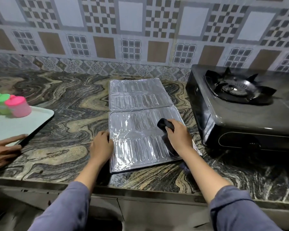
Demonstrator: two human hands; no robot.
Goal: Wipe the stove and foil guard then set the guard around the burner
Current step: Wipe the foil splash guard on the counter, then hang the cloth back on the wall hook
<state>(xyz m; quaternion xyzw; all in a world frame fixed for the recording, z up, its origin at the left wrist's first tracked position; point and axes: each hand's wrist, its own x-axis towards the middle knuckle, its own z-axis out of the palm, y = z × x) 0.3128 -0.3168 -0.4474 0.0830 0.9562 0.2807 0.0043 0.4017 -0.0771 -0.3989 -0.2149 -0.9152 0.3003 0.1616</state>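
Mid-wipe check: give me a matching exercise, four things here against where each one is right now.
Things:
1 foil guard
2 black cloth
3 stove
4 pink jar

Places:
A on the tray, far left
B gripped in the right hand
C flat on the counter, centre
D right end of the counter

Pairs: 1-C, 2-B, 3-D, 4-A

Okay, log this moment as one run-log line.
foil guard: flat on counter beside stove | left hand: holds its edge | right hand: wipes it with black cloth
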